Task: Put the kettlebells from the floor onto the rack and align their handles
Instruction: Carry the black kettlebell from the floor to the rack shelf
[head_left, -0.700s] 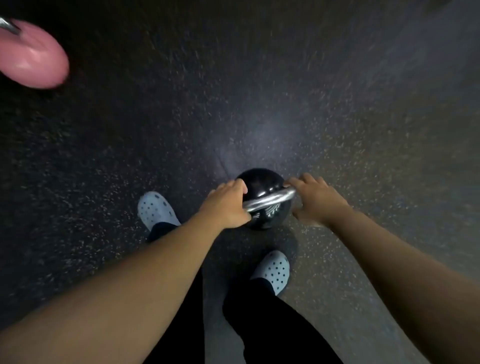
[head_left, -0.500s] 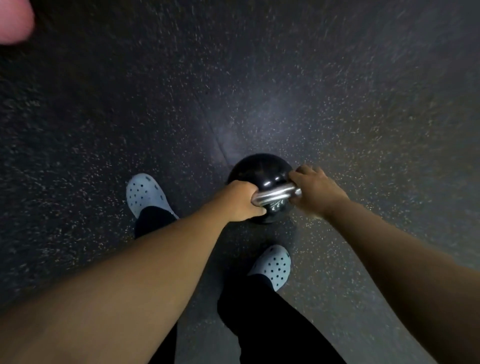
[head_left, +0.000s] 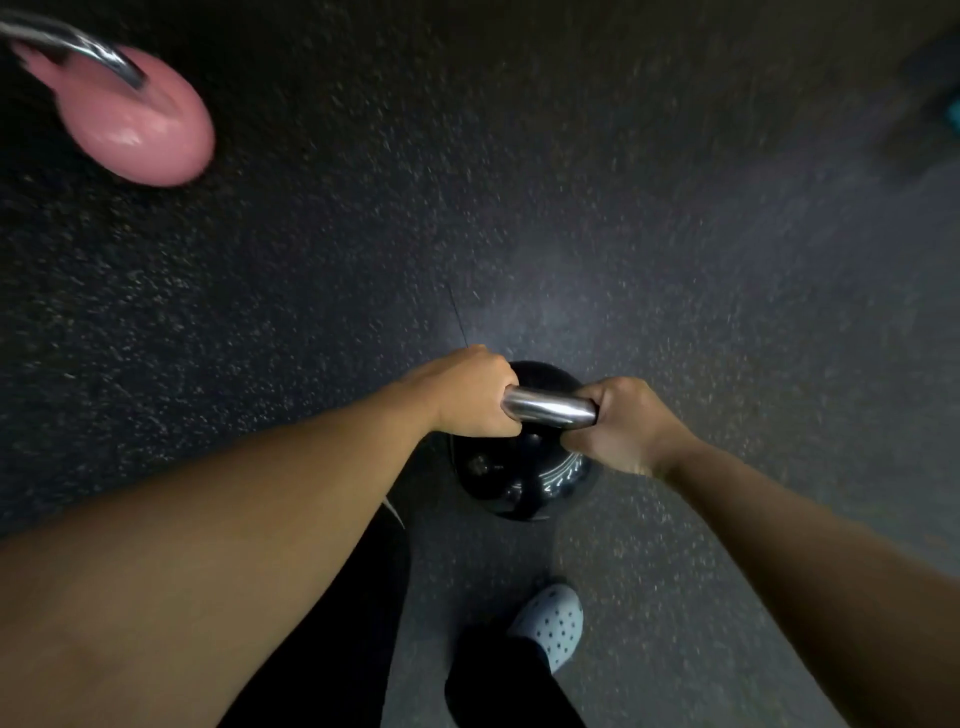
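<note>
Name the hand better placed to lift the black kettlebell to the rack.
Neither alone: the left hand and right hand both grip the steel handle of the black kettlebell, one at each end.

Dark speckled rubber floor (head_left: 519, 208), dimly lit

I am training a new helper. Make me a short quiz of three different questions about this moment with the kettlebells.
1. True or false: both hands grip the steel handle of the black kettlebell.
2. Where does the pink kettlebell show in the view? A) upper left B) lower right C) between the feet
3. Fill in: one light perforated ____ shows below the black kettlebell.

Key
1. True: the left hand and the right hand close on its two ends.
2. A
3. shoe
</note>
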